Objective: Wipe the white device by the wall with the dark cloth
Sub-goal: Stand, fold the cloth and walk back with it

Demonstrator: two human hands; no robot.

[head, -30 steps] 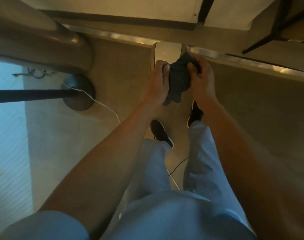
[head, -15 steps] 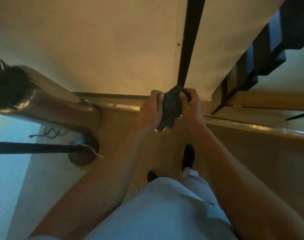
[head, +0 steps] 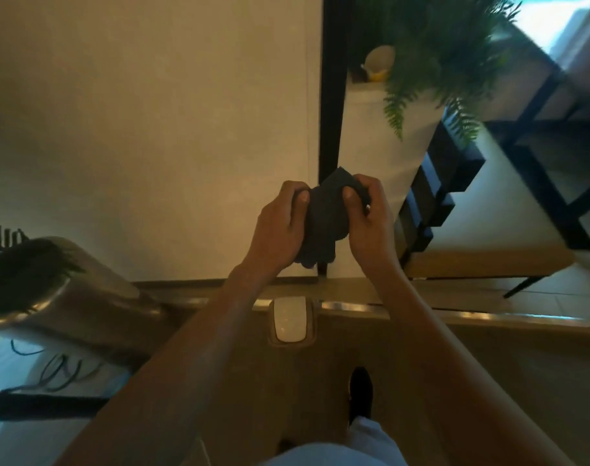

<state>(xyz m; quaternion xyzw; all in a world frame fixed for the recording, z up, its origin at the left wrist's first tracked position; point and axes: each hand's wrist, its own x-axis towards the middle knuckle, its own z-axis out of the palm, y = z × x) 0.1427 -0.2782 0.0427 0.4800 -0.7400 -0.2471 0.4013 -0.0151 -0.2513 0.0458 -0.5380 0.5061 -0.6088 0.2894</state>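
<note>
Partly hidden: the bunched dark fabric cloth (head: 324, 216), its middle covered by fingers, its lower folds hanging loose; one black shoe (head: 360, 393) cut off by pale trousers. The left hand (head: 280, 227) and right hand (head: 367, 220) both grip the cloth with curled fingers, raised before the wall. The white, smooth, rounded-rectangular device (head: 291, 318) lies below on the tan floor against the wall's metal strip, well apart from the cloth.

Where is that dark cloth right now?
In the head view the cloth is bunched up at centre, gripped between the left hand and right hand, raised in front of the wall and off the white device.
</note>
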